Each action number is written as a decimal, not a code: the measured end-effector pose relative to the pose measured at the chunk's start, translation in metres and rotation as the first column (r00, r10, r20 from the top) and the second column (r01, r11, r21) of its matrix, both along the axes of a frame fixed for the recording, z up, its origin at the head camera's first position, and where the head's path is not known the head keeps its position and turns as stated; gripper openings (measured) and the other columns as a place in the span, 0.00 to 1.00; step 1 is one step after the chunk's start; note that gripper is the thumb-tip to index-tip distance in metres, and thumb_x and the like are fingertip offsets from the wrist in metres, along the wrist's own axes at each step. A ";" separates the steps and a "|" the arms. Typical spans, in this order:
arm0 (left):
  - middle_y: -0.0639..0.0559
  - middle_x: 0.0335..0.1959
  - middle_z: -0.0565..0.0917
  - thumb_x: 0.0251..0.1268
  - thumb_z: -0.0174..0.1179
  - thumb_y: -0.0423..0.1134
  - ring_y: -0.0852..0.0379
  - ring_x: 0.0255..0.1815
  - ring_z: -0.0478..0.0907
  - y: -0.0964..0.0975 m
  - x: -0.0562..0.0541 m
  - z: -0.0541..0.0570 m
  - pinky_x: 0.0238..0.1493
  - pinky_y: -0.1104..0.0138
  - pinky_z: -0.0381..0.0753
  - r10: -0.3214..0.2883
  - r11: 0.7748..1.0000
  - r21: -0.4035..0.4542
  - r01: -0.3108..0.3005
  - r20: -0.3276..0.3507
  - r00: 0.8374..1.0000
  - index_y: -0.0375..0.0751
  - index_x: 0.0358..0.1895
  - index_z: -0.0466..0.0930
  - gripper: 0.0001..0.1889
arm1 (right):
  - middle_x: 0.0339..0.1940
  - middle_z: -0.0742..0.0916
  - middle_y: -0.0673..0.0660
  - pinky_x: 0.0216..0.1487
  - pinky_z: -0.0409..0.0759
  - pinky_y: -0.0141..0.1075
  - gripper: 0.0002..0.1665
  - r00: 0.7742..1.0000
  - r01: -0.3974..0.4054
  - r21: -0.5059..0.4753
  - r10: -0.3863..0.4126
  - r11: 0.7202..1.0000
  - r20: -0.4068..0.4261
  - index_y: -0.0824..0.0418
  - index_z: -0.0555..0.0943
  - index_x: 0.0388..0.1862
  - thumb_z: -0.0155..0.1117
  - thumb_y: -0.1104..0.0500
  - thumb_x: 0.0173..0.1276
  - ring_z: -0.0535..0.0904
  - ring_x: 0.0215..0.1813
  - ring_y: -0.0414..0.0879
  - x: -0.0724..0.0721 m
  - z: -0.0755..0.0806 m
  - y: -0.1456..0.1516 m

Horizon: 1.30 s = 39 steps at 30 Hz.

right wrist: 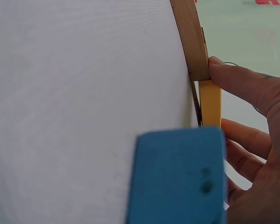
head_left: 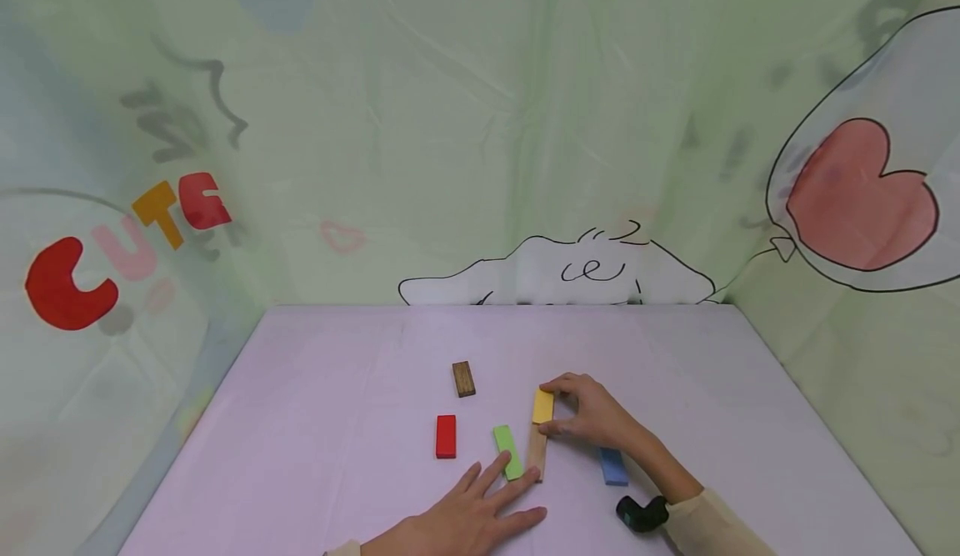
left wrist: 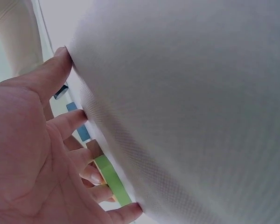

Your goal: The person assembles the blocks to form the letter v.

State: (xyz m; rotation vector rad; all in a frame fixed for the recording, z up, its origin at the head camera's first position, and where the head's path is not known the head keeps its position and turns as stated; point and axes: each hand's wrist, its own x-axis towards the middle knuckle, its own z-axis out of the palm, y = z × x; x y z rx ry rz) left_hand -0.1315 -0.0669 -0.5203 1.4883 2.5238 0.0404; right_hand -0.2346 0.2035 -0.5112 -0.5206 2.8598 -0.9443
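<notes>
My right hand (head_left: 596, 413) pinches a yellow block (head_left: 543, 407) lengthwise, thumb at the near end and fingers at the far end. That near end meets a plain wooden block (head_left: 537, 453), and in the right wrist view the thumb lies right at the joint between the wood (right wrist: 192, 39) and the yellow piece (right wrist: 210, 103). Fingers spread, my left hand (head_left: 468, 514) rests low over the table. One of its fingertips overlaps a light green block (head_left: 506, 443); another reaches the near end of the wooden block. The left wrist view shows the green block (left wrist: 112, 179) beyond the fingers.
A red block (head_left: 446, 437) and a dark brown block (head_left: 463, 379) lie to the left on the white table (head_left: 337, 389). Under the right forearm is a blue block (head_left: 613, 467), large in the right wrist view. A black wrist device (head_left: 642, 513) sits by the right cuff.
</notes>
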 end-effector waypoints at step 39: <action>0.56 0.91 0.46 0.77 0.46 0.72 0.38 0.88 0.52 0.002 0.001 0.005 0.75 0.43 0.73 0.016 1.000 -0.010 -0.015 0.018 1.000 0.69 0.87 0.49 0.40 | 0.63 0.87 0.59 0.62 0.83 0.58 0.36 0.999 -0.007 -0.015 0.006 1.000 -0.049 0.61 0.83 0.66 0.82 0.48 0.62 0.83 0.61 0.56 0.006 0.010 0.020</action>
